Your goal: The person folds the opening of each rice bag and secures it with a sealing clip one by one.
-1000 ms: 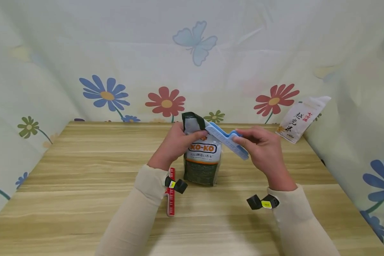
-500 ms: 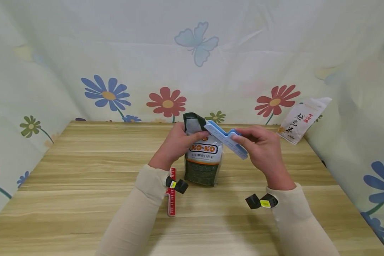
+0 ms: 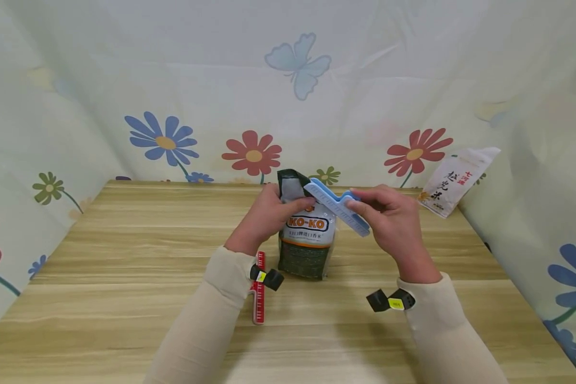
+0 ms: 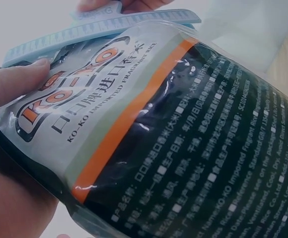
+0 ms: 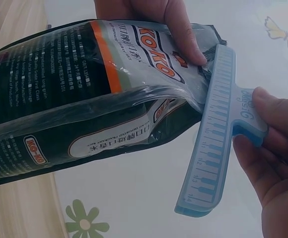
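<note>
KO-KO rice bag (image 3: 307, 256): glossy plastic film, dark green lower half, orange stripe, pale top with orange lettering, dark folded mouth. Upright at the middle of the wood-grain tabletop (image 3: 149, 240); base contact hard to tell. Left hand (image 3: 266, 218) grips its upper part, thumb on the front, other fingers mostly hidden behind. Right hand (image 3: 391, 218) pinches the handles of the light-blue clip (image 3: 336, 205), long plastic bar with piano-key print, slanted against the bag's mouth; can't tell how much film is between its jaws. Red clip (image 3: 259, 306) partly covered by left wrist camera (image 3: 272, 279). White bag (image 3: 458, 181) back right.
</note>
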Tool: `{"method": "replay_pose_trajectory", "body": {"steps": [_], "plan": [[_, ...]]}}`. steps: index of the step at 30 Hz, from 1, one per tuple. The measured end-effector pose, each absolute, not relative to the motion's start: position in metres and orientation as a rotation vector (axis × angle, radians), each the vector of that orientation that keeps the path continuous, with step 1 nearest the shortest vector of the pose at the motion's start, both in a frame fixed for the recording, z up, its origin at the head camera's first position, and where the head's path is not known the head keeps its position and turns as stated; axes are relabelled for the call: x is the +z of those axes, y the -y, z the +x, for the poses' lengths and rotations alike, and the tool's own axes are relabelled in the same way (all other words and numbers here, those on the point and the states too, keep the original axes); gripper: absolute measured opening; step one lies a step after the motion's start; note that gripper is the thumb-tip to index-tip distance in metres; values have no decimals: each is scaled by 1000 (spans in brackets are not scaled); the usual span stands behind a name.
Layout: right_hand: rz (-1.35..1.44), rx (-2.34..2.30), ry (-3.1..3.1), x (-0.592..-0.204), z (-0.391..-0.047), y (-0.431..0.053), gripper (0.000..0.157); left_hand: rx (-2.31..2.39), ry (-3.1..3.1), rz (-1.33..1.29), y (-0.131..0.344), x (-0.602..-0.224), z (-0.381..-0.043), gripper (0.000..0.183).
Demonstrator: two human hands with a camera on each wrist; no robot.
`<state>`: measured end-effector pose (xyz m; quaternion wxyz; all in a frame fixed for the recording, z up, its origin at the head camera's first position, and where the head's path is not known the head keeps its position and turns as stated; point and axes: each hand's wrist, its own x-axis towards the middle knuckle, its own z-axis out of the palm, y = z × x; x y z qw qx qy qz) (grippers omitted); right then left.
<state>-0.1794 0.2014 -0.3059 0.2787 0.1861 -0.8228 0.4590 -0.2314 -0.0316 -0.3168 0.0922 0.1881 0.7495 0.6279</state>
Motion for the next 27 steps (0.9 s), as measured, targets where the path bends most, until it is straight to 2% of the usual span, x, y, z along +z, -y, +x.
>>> {"method": "replay_pose_trajectory", "body": {"steps": [27], "plan": [[568,1269,2161,-297,-184,-191,21,1885,-2188,605,32,-319,-232,25]]}}
